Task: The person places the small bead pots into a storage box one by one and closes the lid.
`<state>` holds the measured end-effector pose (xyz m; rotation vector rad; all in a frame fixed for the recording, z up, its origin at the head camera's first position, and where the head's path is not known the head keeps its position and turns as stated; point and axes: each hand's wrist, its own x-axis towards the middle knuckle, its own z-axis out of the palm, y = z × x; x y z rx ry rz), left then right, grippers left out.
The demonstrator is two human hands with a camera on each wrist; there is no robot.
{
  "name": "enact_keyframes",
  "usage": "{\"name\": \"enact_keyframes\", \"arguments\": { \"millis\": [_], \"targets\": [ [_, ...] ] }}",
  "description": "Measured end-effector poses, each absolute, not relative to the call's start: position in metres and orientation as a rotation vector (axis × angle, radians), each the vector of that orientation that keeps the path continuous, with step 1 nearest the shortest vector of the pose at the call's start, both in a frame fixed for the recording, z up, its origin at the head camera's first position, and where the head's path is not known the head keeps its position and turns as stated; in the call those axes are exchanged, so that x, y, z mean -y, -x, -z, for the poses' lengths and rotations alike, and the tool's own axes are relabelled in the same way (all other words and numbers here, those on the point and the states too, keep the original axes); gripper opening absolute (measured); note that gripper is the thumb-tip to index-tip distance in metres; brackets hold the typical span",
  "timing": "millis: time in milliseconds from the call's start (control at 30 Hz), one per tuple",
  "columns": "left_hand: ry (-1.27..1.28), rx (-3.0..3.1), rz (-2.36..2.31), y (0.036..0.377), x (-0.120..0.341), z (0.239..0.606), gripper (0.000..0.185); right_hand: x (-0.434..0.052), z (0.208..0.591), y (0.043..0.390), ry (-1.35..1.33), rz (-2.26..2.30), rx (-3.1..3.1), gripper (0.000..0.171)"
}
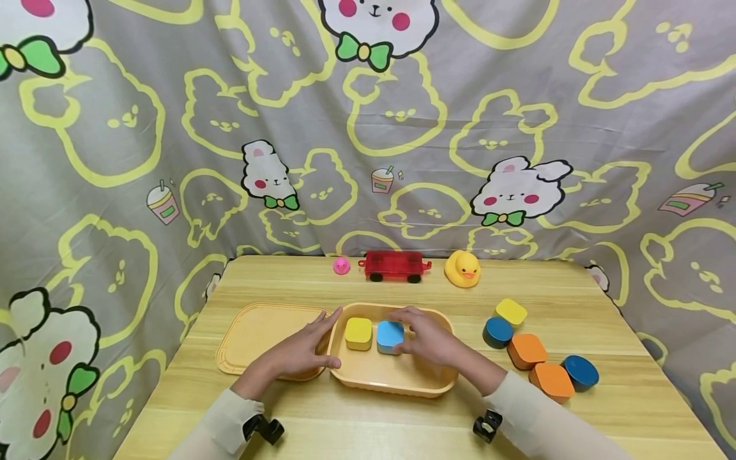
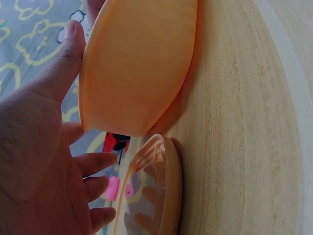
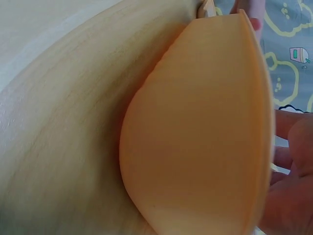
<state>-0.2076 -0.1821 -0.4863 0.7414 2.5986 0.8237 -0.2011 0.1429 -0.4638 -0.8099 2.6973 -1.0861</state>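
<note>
Light wood table (image 1: 604, 396) fills the lower frame, with a grey bunny-print curtain (image 1: 172, 128) behind and on both sides. Orange tray (image 1: 391, 382) sits lower centre, lid (image 1: 253, 329) just left of it. Left hand (image 1: 299, 354) lies open, fingers straight against the tray's left rim. Right hand (image 1: 428, 338) curls over the blue block (image 1: 388, 333) inside the tray, beside the yellow block (image 1: 358, 332). Loose blocks (image 1: 526, 350) lie at right; toy duck (image 1: 462, 268) and red cart (image 1: 394, 264) sit at the far edge.

lid (image 1: 259, 335) left of tray (image 1: 391, 380) | two blocks (image 1: 359, 333) inside (side by side)
</note>
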Motion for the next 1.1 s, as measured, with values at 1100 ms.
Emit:
{"name": "enact_keyframes", "arguments": {
  "millis": [1100],
  "targets": [
    [-0.75,-2.593,-0.839,0.209,0.182,0.488,0.108,-0.27,0.442,0.184,0.59,1.013,-2.943,0.068]
  ]
}}
